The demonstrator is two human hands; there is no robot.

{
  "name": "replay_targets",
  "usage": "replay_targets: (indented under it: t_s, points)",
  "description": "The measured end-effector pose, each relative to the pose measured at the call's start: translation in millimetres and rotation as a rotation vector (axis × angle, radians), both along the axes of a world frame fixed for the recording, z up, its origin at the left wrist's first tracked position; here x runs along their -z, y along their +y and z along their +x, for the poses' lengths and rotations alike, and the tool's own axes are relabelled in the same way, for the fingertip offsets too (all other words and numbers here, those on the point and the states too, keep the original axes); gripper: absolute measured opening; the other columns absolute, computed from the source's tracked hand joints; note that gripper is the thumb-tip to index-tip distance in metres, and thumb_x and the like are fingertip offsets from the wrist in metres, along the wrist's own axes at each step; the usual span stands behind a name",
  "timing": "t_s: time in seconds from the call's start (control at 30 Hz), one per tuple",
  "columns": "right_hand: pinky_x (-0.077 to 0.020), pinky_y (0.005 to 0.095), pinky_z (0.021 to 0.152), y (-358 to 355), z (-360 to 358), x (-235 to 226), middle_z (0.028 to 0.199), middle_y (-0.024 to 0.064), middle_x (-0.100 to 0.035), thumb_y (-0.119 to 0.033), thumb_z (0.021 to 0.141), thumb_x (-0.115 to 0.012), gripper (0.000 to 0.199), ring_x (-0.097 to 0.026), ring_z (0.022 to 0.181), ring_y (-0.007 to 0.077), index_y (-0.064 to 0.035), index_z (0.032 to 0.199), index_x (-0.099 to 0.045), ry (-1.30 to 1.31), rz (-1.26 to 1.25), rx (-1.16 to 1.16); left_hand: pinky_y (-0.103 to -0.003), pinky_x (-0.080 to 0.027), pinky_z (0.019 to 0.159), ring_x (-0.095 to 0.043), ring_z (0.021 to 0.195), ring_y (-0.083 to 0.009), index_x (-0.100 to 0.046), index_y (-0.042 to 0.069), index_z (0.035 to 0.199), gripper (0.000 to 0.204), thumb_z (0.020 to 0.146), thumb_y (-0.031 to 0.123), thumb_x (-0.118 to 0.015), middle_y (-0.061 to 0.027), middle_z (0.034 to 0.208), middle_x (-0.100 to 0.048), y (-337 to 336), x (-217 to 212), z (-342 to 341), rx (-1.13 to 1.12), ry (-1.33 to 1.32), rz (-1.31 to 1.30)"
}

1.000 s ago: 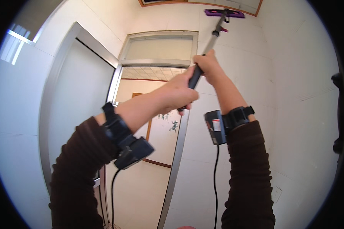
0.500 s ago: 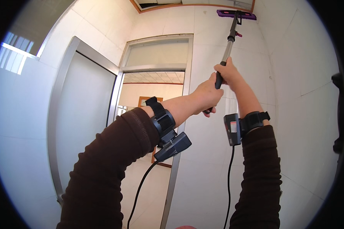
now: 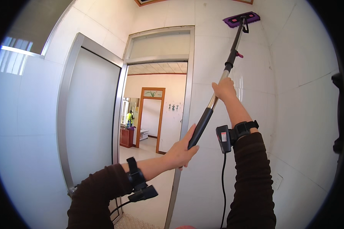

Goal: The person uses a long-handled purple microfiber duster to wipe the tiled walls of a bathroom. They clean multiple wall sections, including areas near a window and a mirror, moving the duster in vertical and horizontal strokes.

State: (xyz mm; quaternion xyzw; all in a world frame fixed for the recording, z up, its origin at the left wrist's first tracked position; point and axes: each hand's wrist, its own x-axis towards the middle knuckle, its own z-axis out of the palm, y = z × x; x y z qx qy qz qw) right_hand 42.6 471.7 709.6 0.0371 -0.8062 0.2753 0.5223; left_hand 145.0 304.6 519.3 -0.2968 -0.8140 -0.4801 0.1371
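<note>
A long-handled flat mop [image 3: 207,121] slants up to the right, its purple fringed head [image 3: 241,19] against the white tiled wall high near the right corner. Low on the pole, my left hand [image 3: 181,152] wraps round the black grip. My right hand [image 3: 224,90] is closed round the silver tube above that grip, below the black collar and small red lever. Both wrists carry a strapped black device with a cable.
To the left stands a metal-framed frosted door [image 3: 90,114], swung open beside a doorway. Through it show a room, a wooden door frame [image 3: 162,126], a reddish cabinet [image 3: 126,137] and a person in a yellow vest [image 3: 130,117]. A dark fixture [image 3: 337,114] edges the right side.
My hands have moved apart: the left slid down and left, the right sits lower, on the silver tube. The mop head is slightly lower and farther right. The view has tilted down.
</note>
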Motion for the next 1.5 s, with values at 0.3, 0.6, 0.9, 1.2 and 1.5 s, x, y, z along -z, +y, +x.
replay_targets:
  t_s: [0.3,0.6,0.9,1.2,1.5]
  points:
    - [-0.049,0.0416,0.078,-7,-19,88,0.096,0.0284,-0.058,-0.033,0.073,-0.066,0.067,-0.061,0.087,0.0378,0.01,0.11,-0.03,-0.018,-0.111,-0.163,-0.032,-0.046,0.044,-0.054,0.047,-0.0195,0.0,0.022,0.144,0.075,0.088,0.021,-0.05,-0.0106,0.064,-0.053,-77,138,40,0.025,-0.134,-0.059]
    - [-0.0489,0.0423,0.064,-117,15,312,0.08,0.025,-0.057,-0.029,0.079,-0.06,0.064,-0.061,0.071,0.038,0.0076,0.108,-0.016,-0.375,-0.246,-0.568,-0.031,-0.043,0.06,-0.05,0.065,-0.016,-0.042,0.002,0.115,0.042,0.083,0.021,-0.061,-0.007,0.073,-0.051,-237,329,63,-0.077,-0.028,-0.246]
    - [-0.0493,0.0444,0.063,-111,14,259,0.076,0.0272,-0.057,-0.022,0.073,-0.058,0.061,-0.06,0.069,0.0407,0.0104,0.107,-0.019,-0.213,-0.203,-0.44,-0.029,-0.043,0.051,-0.051,0.056,-0.0145,-0.044,0.003,0.093,0.024,0.085,0.021,-0.059,-0.004,0.067,-0.05,-204,302,62,-0.18,-0.453,0.055]
    - [-0.0522,0.0368,0.057,-27,-32,86,0.081,0.0219,-0.06,-0.036,0.072,-0.065,0.08,-0.061,0.059,0.0306,0.0159,0.115,-0.023,-0.124,-0.097,-0.073,-0.026,-0.043,0.044,-0.05,0.047,-0.0141,-0.044,0.004,0.086,0.031,0.093,0.035,-0.048,-0.005,0.062,-0.05,-104,163,-20,0.384,-0.605,0.363]
    - [-0.048,0.0414,0.077,6,-66,133,0.091,0.0237,-0.059,-0.014,0.069,-0.063,0.057,-0.06,0.086,0.0366,0.0054,0.111,-0.03,0.057,-0.38,-0.18,-0.024,-0.038,0.04,-0.046,0.043,-0.0088,-0.045,0.002,0.087,0.033,0.089,0.034,-0.054,-0.0019,0.055,-0.047,-107,272,-10,0.05,-0.553,0.241]
